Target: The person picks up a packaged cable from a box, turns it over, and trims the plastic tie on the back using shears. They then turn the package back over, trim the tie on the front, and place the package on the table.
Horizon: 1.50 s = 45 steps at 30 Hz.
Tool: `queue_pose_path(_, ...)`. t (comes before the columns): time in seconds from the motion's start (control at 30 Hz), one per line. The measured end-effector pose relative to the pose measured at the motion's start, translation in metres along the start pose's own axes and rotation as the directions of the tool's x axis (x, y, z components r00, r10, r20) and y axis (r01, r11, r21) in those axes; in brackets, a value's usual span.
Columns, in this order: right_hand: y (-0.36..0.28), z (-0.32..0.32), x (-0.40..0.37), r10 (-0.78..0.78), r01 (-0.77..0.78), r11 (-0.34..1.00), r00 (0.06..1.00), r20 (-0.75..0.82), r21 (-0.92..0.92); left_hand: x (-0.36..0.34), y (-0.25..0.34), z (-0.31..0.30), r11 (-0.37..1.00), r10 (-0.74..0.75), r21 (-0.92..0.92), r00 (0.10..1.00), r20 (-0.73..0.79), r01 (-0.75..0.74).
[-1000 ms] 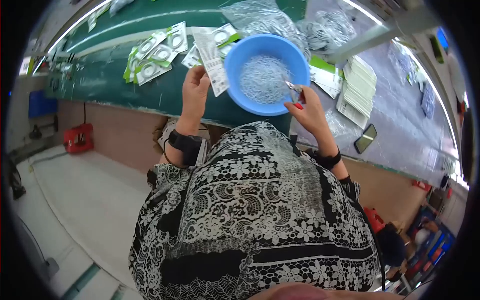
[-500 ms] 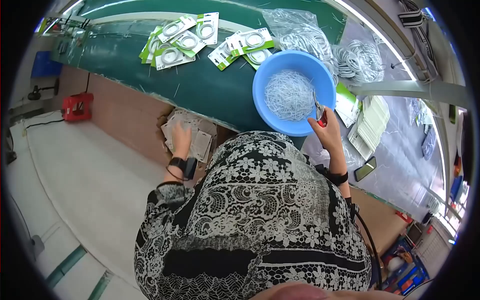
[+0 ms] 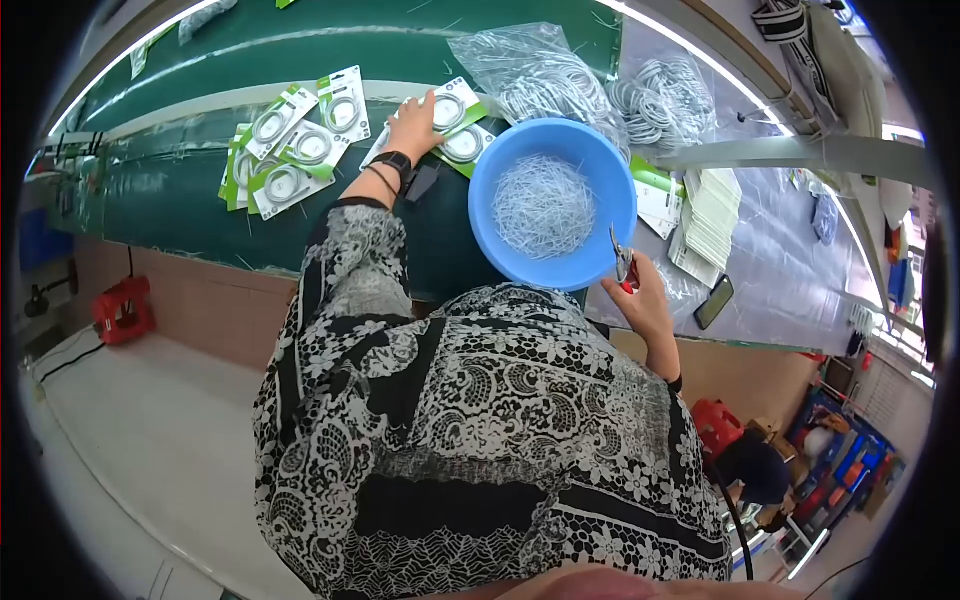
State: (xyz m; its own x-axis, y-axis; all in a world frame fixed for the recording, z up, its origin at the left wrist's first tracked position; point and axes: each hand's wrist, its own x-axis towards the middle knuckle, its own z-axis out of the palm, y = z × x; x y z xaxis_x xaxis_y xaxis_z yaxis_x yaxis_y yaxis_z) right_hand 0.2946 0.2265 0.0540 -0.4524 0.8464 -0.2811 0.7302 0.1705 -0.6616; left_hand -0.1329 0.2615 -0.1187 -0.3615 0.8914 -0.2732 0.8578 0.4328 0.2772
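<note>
My left hand (image 3: pixel 416 128) reaches over the bench onto a small group of carded cable packs, its fingers stretched out against the nearest cable pack (image 3: pixel 452 108), which is white and green with a coiled white cable. My right hand (image 3: pixel 645 298) is closed around the red handles of a pair of cutting pliers (image 3: pixel 624 262). The metal jaws point up beside the right rim of a light blue basin (image 3: pixel 484 222). Inside the basin is a heap of thin white plastic offcuts (image 3: pixel 545 205).
Several more cable packs (image 3: pixel 310 146) lie to the left on the green bench (image 3: pixel 180 190). Behind the basin are clear bags of coiled cables (image 3: pixel 560 92). Stacked cards (image 3: pixel 708 215) and a phone (image 3: pixel 714 302) are to the right. A red stool (image 3: pixel 124 310) stands on the floor at left.
My left hand has gone from a box of cards below the bench edge up to the cable packs. My right hand still grips the pliers beside the basin. The whole view has shifted.
</note>
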Motion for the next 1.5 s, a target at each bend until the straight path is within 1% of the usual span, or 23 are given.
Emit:
queue_pose_path(0.03, 0.002, 0.001, -0.001, -0.006, 0.006, 1.0, 1.0, 0.004, 0.025, -0.002, -0.006, -0.001, 1.0, 0.008, 0.008, 1.0, -0.001, -0.008)
queue_pose_path(0.13, 0.01, 0.006, 0.001, -0.076, 0.076, 0.997, 0.997, -0.01, 0.031, -0.026, -0.028, -0.002, 0.845, -0.005, -0.533, 0.997, -0.08, -0.039)
queue_pose_path(0.17, 0.01, 0.007, 0.004, -0.111, 0.111, 0.993, 0.994, -0.012, 0.03, -0.037, -0.033, -0.002, 0.852, -0.002, -0.522, 0.997, -0.075, -0.038)
queue_pose_path(0.27, -0.002, 0.008, 0.012, -0.135, 0.132, 0.989, 0.99, 0.041, 0.06, -0.079, -0.042, 0.008, 0.816, -0.017, -0.534, 0.914, -0.405, -0.222)
queue_pose_path(0.3, -0.005, 0.008, 0.01, -0.149, 0.144, 0.987, 0.986, 0.069, 0.067, -0.088, -0.041, 0.019, 0.824, -0.016, -0.523, 0.913, -0.409, -0.22)
queue_pose_path(0.4, -0.008, 0.008, 0.008, -0.27, 0.267, 0.963, 0.959, 0.084, 0.035, -0.09, -0.02, 0.048, 0.984, -0.012, -0.158, 0.848, -0.53, -0.085)
queue_pose_path(0.43, -0.008, 0.008, 0.007, -0.316, 0.317, 0.948, 0.944, 0.095, 0.013, -0.085, -0.013, 0.048, 0.985, -0.002, -0.147, 0.843, -0.537, -0.091)
queue_pose_path(0.53, -0.004, 0.003, -0.012, -0.316, 0.315, 0.949, 0.947, 0.053, 0.023, -0.066, 0.013, 0.048, 0.958, -0.255, -0.216, 0.902, -0.347, 0.188)
queue_pose_path(0.6, 0.005, -0.002, -0.029, -0.301, 0.3, 0.954, 0.954, 0.019, 0.016, -0.058, 0.022, 0.039, 0.961, -0.261, -0.177, 0.913, -0.312, 0.214)
queue_pose_path(0.7, 0.025, -0.006, -0.058, -0.087, 0.089, 0.995, 0.995, -0.053, 0.038, -0.038, 0.026, 0.024, 0.961, -0.277, -0.088, 0.927, -0.252, 0.263)
queue_pose_path(0.8, 0.042, -0.002, -0.075, 0.03, -0.016, 0.99, 0.995, -0.099, 0.14, -0.03, 0.017, 0.026, 0.946, -0.311, -0.118, 0.949, -0.059, 0.303)
queue_pose_path(0.87, 0.047, 0.0, -0.08, 0.091, -0.07, 0.978, 0.991, -0.099, 0.197, -0.024, 0.015, 0.03, 0.947, -0.303, -0.137, 0.95, -0.072, 0.292)
queue_pose_path(0.97, 0.041, -0.003, -0.07, 0.127, -0.119, 0.986, 0.99, -0.062, 0.114, -0.023, -0.004, 0.035, 0.935, -0.332, -0.174, 0.935, -0.123, 0.309)
queue_pose_path(1.0, 0.037, -0.004, -0.065, 0.111, -0.104, 0.987, 0.992, -0.052, 0.119, -0.024, -0.014, 0.038, 0.895, -0.273, -0.404, 0.948, -0.162, 0.189)
queue_pose_path(1.07, 0.028, -0.005, -0.05, -0.032, 0.04, 0.99, 0.998, -0.058, 0.136, -0.025, -0.032, 0.038, 0.648, -0.181, -0.754, 0.94, -0.288, -0.106)
queue_pose_path(1.1, 0.023, -0.005, -0.043, -0.1, 0.108, 0.983, 0.993, -0.066, 0.147, -0.048, -0.02, 0.011, 0.296, -0.058, -0.955, 0.997, -0.044, -0.025)
queue_pose_path(1.13, 0.019, -0.004, -0.036, -0.106, 0.115, 0.981, 0.993, -0.06, 0.156, -0.087, 0.008, -0.025, -0.079, 0.156, -0.985, 0.978, 0.14, 0.154)
queue_pose_path(1.2, 0.01, 0.001, -0.018, -0.156, 0.158, 0.97, 0.987, -0.025, 0.185, -0.15, 0.061, -0.062, -0.429, 0.337, -0.887, 0.941, 0.018, 0.17)
queue_pose_path(1.23, 0.008, 0.007, -0.01, -0.147, 0.149, 0.969, 0.989, -0.026, 0.198, -0.17, 0.078, -0.07, -0.417, 0.339, -0.891, 0.94, 0.031, 0.18)
queue_pose_path(1.3, 0.004, 0.018, 0.006, -0.351, 0.371, 0.92, 0.923, -0.159, 0.122, -0.199, 0.108, -0.075, -0.613, 0.445, -0.728, 0.895, 0.003, 0.307)
queue_pose_path(1.33, 0.003, 0.021, 0.014, -0.334, 0.354, 0.927, 0.929, -0.16, 0.125, -0.206, 0.122, -0.073, -0.609, 0.454, -0.724, 0.891, 0.018, 0.325)
queue_pose_path(1.4, -0.001, 0.023, 0.023, -0.437, 0.418, 0.899, 0.874, -0.214, -0.13, -0.218, 0.145, -0.071, -0.636, 0.479, -0.694, 0.878, -0.012, 0.337)
queue_pose_path(1.5, 0.002, 0.019, 0.018, -0.414, 0.376, 0.907, 0.877, -0.243, -0.191, -0.225, 0.169, -0.068, -0.635, 0.483, -0.687, 0.875, 0.003, 0.353)
